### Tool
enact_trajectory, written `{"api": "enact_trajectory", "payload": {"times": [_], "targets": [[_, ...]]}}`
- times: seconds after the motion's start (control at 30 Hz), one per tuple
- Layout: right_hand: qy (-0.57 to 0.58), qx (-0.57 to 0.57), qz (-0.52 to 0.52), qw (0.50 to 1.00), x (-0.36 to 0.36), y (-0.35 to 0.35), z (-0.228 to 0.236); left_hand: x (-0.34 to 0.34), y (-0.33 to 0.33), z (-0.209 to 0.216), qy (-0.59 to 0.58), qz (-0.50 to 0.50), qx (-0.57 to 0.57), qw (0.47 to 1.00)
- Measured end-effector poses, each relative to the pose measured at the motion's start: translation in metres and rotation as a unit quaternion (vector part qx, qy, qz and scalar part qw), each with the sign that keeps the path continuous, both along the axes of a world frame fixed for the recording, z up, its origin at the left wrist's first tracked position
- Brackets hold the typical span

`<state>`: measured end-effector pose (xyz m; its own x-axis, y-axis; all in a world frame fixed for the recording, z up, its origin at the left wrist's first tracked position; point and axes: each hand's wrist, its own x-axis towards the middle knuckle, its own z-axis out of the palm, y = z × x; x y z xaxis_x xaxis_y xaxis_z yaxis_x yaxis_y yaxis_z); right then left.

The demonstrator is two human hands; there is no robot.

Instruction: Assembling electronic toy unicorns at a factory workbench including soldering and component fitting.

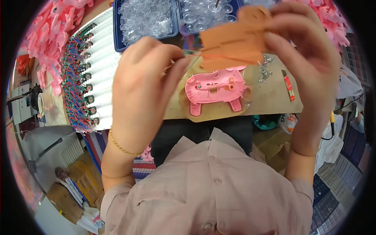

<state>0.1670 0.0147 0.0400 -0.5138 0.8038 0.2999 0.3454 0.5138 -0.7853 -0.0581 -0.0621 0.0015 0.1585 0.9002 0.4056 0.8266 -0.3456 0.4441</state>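
My right hand holds a flat orange piece with a rounded tab, raised over the bench and blurred by motion. My left hand is beside it, thumb and fingers pinched together. A thin reddish strand shows between those fingertips and the orange piece; what the left fingers grip is too small to make out. Below and between my hands, a pink animal-shaped toy shell lies with its hollow inside facing up. It rests on a tan rounded board at the bench's near edge.
Blue bins of clear plastic parts stand at the back. On the left, white tubes carry speakers and coloured wires. Pink toy parts pile up at far left and far right. Small screws and a red cutter lie on the right.
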Motion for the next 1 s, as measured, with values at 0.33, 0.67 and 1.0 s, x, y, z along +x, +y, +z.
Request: {"api": "enact_trajectory", "payload": {"times": [0.33,0.67,1.0], "targets": [[-0.274,0.078,-0.013,0.958,0.021,-0.049,-0.041,0.011,-0.039,-0.055,-0.534,0.017,-0.342,0.773],[-0.219,0.035,0.219,0.95,-0.033,-0.027,-0.07,0.034,-0.055,-0.075,-0.486,0.103,-0.174,0.851],[-0.233,0.145,0.197,0.941,-0.046,-0.038,-0.067,0.019,-0.055,-0.085,-0.205,0.06,-0.148,0.966]]}}
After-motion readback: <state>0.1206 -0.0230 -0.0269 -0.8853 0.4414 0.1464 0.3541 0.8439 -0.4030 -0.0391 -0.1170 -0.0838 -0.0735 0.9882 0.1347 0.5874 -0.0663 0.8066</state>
